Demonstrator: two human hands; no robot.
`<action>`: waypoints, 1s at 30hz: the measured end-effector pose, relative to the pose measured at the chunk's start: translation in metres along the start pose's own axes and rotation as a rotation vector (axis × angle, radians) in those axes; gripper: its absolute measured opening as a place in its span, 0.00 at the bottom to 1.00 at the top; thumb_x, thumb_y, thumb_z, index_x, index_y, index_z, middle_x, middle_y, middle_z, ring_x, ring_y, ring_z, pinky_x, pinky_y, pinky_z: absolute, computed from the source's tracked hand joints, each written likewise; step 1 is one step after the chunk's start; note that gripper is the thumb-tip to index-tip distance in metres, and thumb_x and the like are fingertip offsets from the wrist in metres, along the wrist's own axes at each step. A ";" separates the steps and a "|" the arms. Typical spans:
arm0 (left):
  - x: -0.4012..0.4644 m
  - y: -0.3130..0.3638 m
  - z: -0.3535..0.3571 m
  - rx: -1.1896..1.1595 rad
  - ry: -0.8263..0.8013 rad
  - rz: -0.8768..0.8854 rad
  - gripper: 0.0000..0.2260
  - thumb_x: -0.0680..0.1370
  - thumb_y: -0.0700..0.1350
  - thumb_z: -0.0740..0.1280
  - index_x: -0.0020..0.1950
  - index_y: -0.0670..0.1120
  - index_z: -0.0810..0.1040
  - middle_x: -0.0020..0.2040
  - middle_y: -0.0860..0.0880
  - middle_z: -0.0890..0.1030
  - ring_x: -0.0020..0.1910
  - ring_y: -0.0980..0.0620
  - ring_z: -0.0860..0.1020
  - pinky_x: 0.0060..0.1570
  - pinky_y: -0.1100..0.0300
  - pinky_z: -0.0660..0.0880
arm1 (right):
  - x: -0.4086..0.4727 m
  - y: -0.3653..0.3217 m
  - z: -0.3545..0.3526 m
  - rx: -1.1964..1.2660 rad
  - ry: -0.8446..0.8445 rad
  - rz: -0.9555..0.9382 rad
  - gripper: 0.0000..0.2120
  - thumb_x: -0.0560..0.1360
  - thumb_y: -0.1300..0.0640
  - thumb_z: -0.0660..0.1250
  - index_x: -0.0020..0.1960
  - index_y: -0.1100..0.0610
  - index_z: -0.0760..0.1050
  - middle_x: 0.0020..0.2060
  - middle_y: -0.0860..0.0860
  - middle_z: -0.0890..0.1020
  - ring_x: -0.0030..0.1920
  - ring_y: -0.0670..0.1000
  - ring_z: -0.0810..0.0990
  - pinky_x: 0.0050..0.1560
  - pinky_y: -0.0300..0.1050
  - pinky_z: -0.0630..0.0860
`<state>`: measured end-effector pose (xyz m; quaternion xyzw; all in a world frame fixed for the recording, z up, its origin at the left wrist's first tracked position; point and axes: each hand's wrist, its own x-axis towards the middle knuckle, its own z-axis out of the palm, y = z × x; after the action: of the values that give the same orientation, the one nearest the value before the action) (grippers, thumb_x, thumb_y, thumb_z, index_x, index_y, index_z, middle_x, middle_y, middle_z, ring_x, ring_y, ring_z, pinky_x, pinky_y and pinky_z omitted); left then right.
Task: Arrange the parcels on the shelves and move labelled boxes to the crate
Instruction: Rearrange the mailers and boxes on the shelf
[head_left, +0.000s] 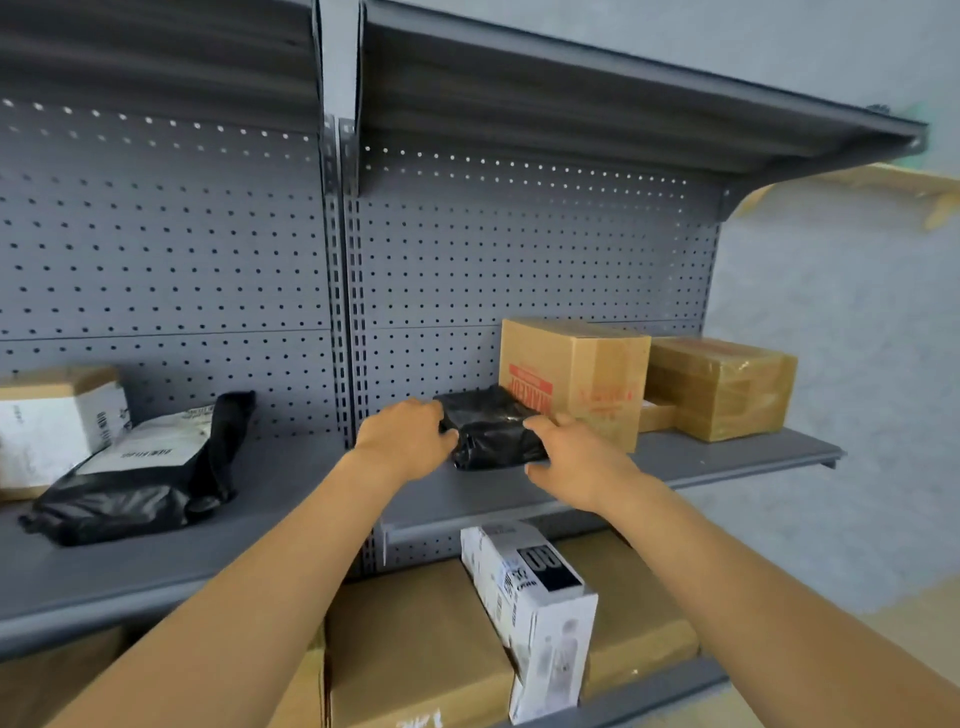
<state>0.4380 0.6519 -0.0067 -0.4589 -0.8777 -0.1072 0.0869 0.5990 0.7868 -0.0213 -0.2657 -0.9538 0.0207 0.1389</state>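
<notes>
1. Both hands hold a small black parcel (493, 434) on the grey shelf (727, 449); the left hand (408, 439) curls over its left end, and the right hand (574, 457) pinches its right end between thumb and fingers.
2. Just beyond the right hand, a brown box with red print (576, 374) touches the parcel; a tape-wrapped box (719, 387) sits further right.
3. Well left of the left hand lie a black mailer bag (130, 478) and a white-labelled box (52, 421).
4. Below the hands, a white box (530, 613) rests on flat brown cartons (415, 644).
</notes>
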 end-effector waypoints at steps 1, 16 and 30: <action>0.014 -0.003 0.005 -0.050 -0.021 -0.029 0.21 0.82 0.57 0.57 0.68 0.44 0.71 0.63 0.43 0.76 0.58 0.42 0.77 0.56 0.47 0.77 | 0.013 0.000 0.004 -0.005 0.005 -0.003 0.29 0.79 0.48 0.63 0.77 0.53 0.59 0.70 0.55 0.68 0.68 0.58 0.69 0.60 0.56 0.76; 0.092 0.011 0.048 -0.957 -0.222 -0.446 0.14 0.82 0.45 0.62 0.67 0.43 0.71 0.58 0.47 0.73 0.57 0.48 0.73 0.54 0.55 0.77 | 0.076 0.009 0.039 -0.068 0.045 -0.161 0.26 0.79 0.48 0.62 0.75 0.50 0.63 0.69 0.52 0.69 0.69 0.56 0.66 0.68 0.50 0.67; 0.024 -0.031 0.031 -1.435 0.120 -0.150 0.09 0.83 0.41 0.62 0.43 0.43 0.67 0.44 0.42 0.75 0.47 0.49 0.77 0.54 0.53 0.76 | 0.079 -0.013 0.021 1.278 -0.088 0.149 0.21 0.80 0.47 0.64 0.71 0.46 0.65 0.68 0.46 0.73 0.65 0.52 0.76 0.63 0.54 0.77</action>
<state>0.3974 0.6619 -0.0336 -0.3346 -0.6140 -0.6877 -0.1955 0.5217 0.8174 -0.0201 -0.1952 -0.7371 0.6051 0.2290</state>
